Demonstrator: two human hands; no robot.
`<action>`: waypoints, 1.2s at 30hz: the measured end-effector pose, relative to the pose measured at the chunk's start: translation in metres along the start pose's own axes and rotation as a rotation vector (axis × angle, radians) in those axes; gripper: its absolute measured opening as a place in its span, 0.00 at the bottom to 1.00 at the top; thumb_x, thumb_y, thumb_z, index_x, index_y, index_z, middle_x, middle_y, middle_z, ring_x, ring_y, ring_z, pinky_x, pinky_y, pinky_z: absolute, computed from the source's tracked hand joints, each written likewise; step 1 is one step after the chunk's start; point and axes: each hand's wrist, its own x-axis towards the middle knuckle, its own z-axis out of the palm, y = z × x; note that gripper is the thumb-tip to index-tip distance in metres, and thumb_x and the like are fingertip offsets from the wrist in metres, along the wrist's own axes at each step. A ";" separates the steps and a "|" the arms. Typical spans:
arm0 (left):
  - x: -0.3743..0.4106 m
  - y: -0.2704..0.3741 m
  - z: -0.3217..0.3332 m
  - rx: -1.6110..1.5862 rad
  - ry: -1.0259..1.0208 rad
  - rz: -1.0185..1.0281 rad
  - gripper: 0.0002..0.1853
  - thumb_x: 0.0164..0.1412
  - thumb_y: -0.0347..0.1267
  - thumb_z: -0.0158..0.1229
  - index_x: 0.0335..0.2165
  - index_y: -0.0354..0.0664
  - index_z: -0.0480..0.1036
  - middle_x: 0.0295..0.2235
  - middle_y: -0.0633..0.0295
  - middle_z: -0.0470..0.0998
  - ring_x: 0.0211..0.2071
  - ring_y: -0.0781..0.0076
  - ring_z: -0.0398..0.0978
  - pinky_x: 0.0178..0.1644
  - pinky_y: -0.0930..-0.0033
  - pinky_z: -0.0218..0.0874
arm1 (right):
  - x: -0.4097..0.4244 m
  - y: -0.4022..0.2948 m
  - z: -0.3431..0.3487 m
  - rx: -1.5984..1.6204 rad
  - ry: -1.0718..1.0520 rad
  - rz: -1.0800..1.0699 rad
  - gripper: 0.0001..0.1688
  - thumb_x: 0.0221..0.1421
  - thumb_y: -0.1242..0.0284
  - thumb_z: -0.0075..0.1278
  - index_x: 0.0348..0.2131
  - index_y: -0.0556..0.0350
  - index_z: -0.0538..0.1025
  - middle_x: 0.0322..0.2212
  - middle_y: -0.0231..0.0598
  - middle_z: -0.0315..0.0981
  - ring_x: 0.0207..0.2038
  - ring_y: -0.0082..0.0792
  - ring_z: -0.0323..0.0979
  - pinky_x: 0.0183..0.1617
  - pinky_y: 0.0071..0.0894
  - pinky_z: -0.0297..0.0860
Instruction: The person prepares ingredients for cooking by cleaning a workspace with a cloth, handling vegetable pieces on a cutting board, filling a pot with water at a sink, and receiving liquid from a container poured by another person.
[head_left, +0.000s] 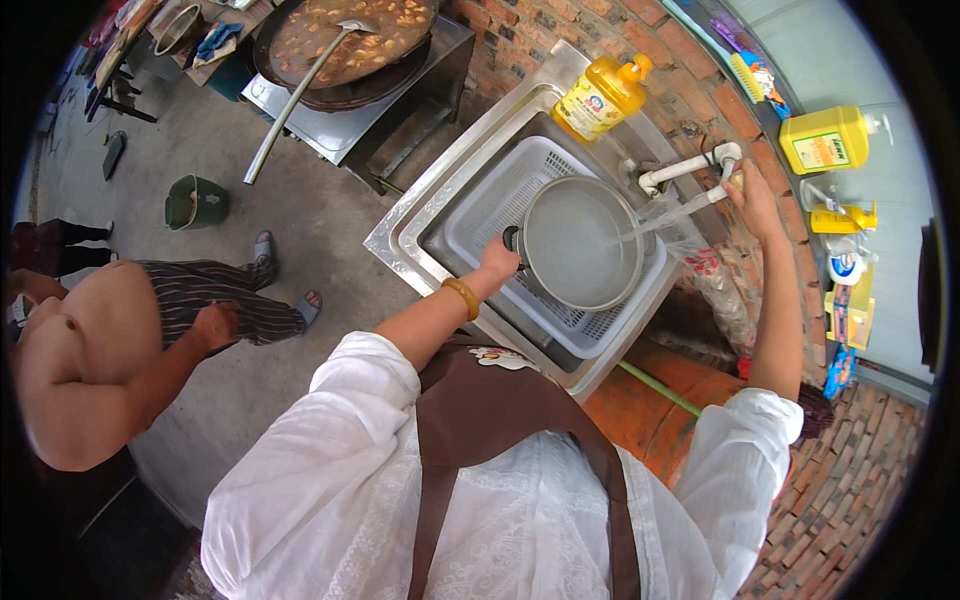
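A round metal pot with dark side handles rests in a grey plastic basket inside a stainless steel sink. My left hand grips the pot's handle on the near left side. Water runs from a white pipe faucet into the pot, where cloudy water stands. My right hand is up at the faucet's outlet end, its fingers around the fitting there. A yellow bottle of dish soap stands on the sink's back rim.
A large wok of stew with a long metal ladle sits on a stove at upper left. A green bucket stands on the floor. Another person is at left. Yellow bottles line the ledge at right; an orange cylinder lies below.
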 end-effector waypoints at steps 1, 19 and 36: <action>0.000 0.001 0.000 0.023 0.013 -0.007 0.16 0.41 0.20 0.56 0.34 0.32 0.66 0.24 0.54 0.71 0.23 0.66 0.71 0.22 0.68 0.64 | -0.001 0.001 0.000 0.008 0.006 -0.006 0.16 0.47 0.73 0.50 0.34 0.57 0.62 0.32 0.51 0.67 0.38 0.54 0.64 0.39 0.42 0.61; -0.005 0.006 -0.004 0.057 0.012 -0.007 0.14 0.42 0.21 0.57 0.31 0.30 0.66 0.24 0.53 0.71 0.22 0.66 0.72 0.22 0.67 0.65 | -0.001 0.001 0.000 0.057 -0.007 -0.039 0.15 0.45 0.75 0.51 0.34 0.56 0.63 0.31 0.49 0.66 0.38 0.52 0.64 0.41 0.40 0.60; -0.008 0.012 -0.006 0.123 0.049 -0.017 0.14 0.40 0.23 0.59 0.29 0.31 0.67 0.25 0.50 0.73 0.25 0.61 0.73 0.27 0.64 0.65 | -0.002 0.003 0.000 0.062 -0.006 -0.080 0.16 0.46 0.77 0.50 0.36 0.55 0.64 0.32 0.47 0.65 0.38 0.48 0.63 0.42 0.37 0.60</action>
